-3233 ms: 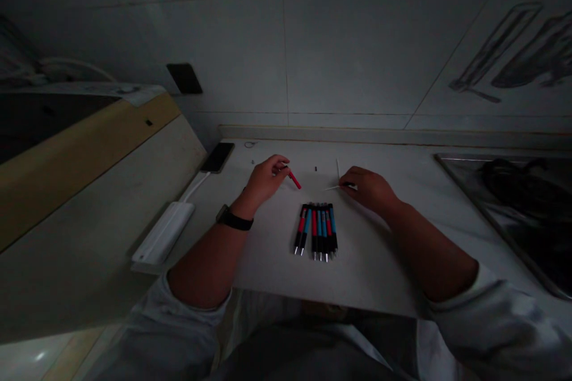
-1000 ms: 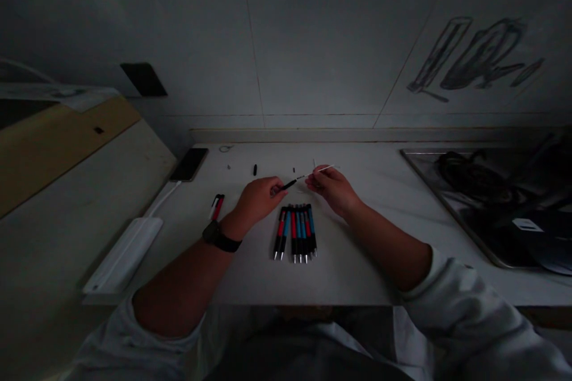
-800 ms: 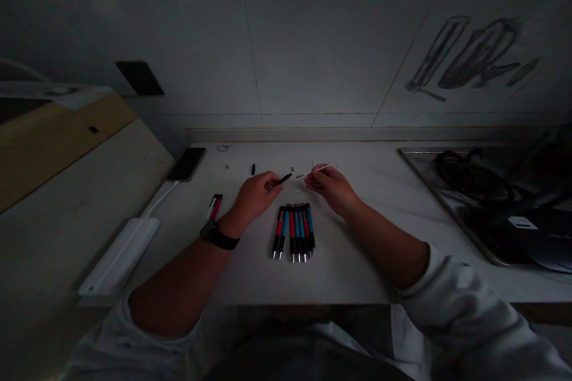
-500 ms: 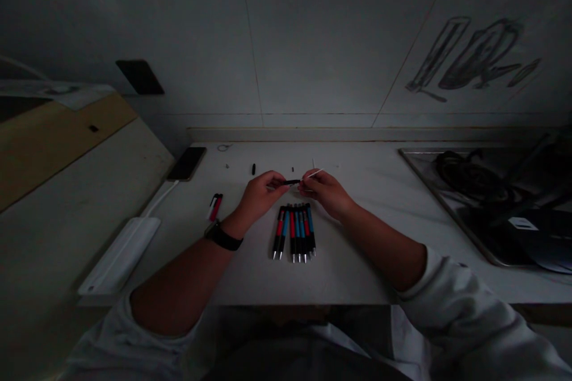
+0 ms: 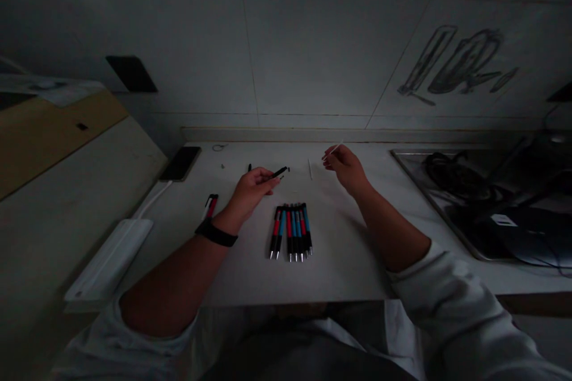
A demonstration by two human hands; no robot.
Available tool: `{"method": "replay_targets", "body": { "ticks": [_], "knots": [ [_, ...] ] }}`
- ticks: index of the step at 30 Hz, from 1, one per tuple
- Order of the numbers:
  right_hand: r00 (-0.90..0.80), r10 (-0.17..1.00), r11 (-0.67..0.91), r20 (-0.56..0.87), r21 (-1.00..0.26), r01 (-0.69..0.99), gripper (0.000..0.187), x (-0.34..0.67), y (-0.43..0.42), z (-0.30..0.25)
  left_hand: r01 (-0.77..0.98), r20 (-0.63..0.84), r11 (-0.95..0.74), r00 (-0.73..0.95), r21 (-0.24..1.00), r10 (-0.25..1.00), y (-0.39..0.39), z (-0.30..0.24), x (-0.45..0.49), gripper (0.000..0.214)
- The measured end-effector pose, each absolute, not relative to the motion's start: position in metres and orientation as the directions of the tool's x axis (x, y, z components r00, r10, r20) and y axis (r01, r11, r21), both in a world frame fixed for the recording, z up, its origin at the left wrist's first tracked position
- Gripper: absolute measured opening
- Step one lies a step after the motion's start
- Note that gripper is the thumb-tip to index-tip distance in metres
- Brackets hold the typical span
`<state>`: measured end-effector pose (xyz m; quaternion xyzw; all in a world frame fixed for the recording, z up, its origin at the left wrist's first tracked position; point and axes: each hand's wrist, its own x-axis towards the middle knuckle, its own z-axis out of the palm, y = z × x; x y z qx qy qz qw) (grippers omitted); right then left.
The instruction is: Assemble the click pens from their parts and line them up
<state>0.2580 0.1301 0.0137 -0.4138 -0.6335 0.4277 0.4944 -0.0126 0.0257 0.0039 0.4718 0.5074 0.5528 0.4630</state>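
My left hand (image 5: 251, 187) pinches a short black pen part (image 5: 279, 172) just above the white counter (image 5: 348, 250), its tip pointing right. My right hand (image 5: 346, 165) is raised farther back and right, fingers closed on a thin white refill (image 5: 333, 149) that sticks up to the left. Between and in front of the hands lies a tidy row of several red, blue and black pens (image 5: 290, 230), tips toward me. A second thin white refill (image 5: 309, 169) lies flat behind the row. A red pen half (image 5: 210, 205) lies to the left of my left wrist.
A dark phone (image 5: 181, 163) lies at the back left, with a white cable running to a white block (image 5: 107, 259). A small black piece (image 5: 249, 167) lies behind my left hand. A metal sink (image 5: 487, 202) with dark items fills the right side.
The hands were together, the refill meeting the black part; now they have drawn apart. My right hand has lifted back and right with the refill; my left keeps the black part.
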Motion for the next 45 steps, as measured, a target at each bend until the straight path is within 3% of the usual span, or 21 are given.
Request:
{"method": "replay_targets", "body": {
  "ticks": [3, 7, 10, 13, 45],
  "knots": [
    [-0.223, 0.952, 0.285, 0.21, -0.877, 0.388, 0.017, 0.264, 0.151, 0.019, -0.046, 0.039, -0.046, -0.135, 0.998, 0.99, 0.025, 0.005, -0.014, 0.034],
    [-0.234, 0.967, 0.248, 0.105, -0.609, 0.753, 0.035, 0.255, 0.169, 0.018, -0.049, 0.031, -0.038, -0.131, 0.998, 0.991, 0.026, 0.003, -0.016, 0.034],
    [-0.233, 0.97, 0.243, 0.074, -0.404, 0.882, 0.038, 0.245, 0.177, 0.01, -0.054, 0.027, -0.034, -0.135, 0.998, 0.99, 0.027, 0.003, -0.018, 0.035],
    [-0.249, 0.968, 0.246, 0.028, -0.294, 0.923, 0.039, 0.24, 0.181, 0.0, -0.038, 0.035, -0.041, -0.137, 0.998, 0.99, 0.028, 0.002, -0.02, 0.033],
    [-0.311, 0.95, 0.3, -0.005, -0.246, 0.922, 0.036, 0.227, 0.18, -0.012, -0.043, 0.038, -0.043, -0.105, 0.998, 0.994, 0.03, -0.001, -0.02, 0.032]
  ]
}}
